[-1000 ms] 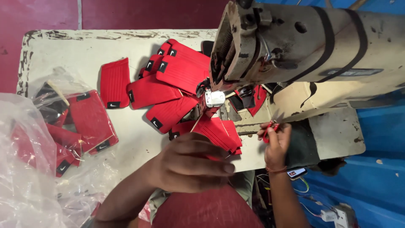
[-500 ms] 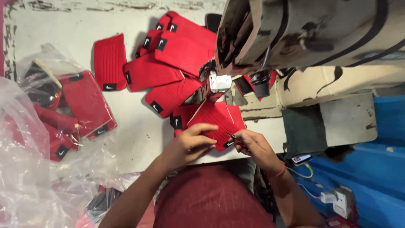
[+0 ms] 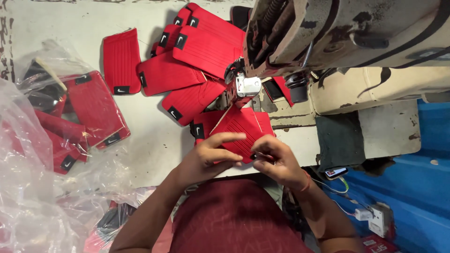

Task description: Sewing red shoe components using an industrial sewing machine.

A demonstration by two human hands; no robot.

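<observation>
Red fabric piece [image 3: 243,129], ribbed with stitched lines, lies on the white table [image 3: 154,145] at its near edge, just in front of the sewing machine's needle area. Its far corner sits under the small metal presser part [image 3: 247,86]; its near edge is between both hands.

Left hand [image 3: 206,157]: fingers curled, index finger stretched out flat across the top of the piece, thumb below, pinching the near edge. Right hand [image 3: 276,161]: fingertips drawn together on the piece's near right corner, where a small dark tab shows; whether it grips the tab or the cloth itself, cannot tell. The two hands are nearly touching.

Sewing machine [image 3: 347,33]: worn, cream-coloured head, overhangs the upper right of the view, with a dark pad [image 3: 340,140] on its base to the right of the hands.

Beyond the held piece, a fanned heap of like red pieces [image 3: 197,61], each with a small black label, overlapping one another beside the needle. One red piece [image 3: 122,61] lies apart, further left.

Far left: crumpled clear plastic bag [image 3: 37,154] holding more red pieces, some black showing inside.

Person's dark red shirt [image 3: 234,215] fills the bottom centre. Blue surface [image 3: 422,187] lower right, with a white plug block [image 3: 379,218] and wires.
</observation>
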